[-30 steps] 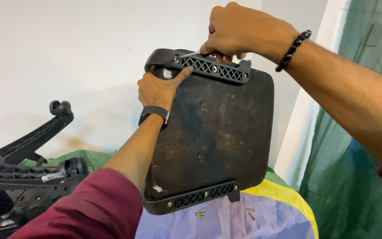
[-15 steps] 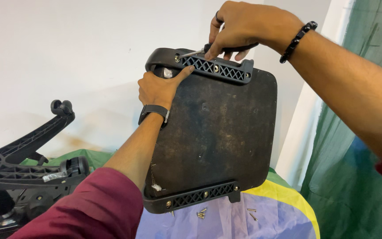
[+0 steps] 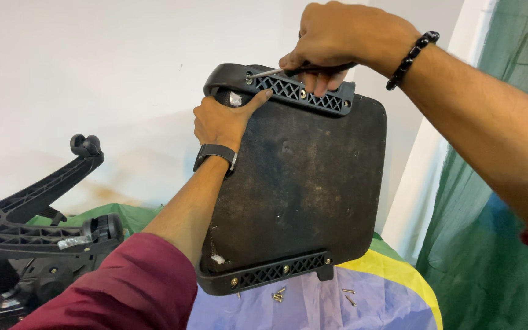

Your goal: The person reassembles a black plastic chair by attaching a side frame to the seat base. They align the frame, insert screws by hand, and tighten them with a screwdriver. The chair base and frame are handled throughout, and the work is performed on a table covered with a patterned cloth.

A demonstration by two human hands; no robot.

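While the right hand [image 3: 331,40] is closed around the dark handle of a screwdriver [image 3: 304,68], its thin metal shaft runs leftward and slightly down to a screw [image 3: 249,78] at the left end of the upper latticed bracket [image 3: 294,91]. The left hand [image 3: 224,119] is clamped on the left edge of the seat board [image 3: 304,183] just below that screw, thumb laid across the board's face, fingers hidden behind, so it is the nearer of the two to the screw head. Held upright in the air before a white wall [image 3: 93,73], the dark, scuffed board has its long axis roughly vertical, with a second latticed bracket [image 3: 270,275] along its lower edge. Below it, loose screws [image 3: 279,296] lie on a pale cloth [image 3: 337,308] bordered in yellow. To the left rests a black chair base [image 3: 38,226] with castors; green fabric [image 3: 490,244] hangs at the right.
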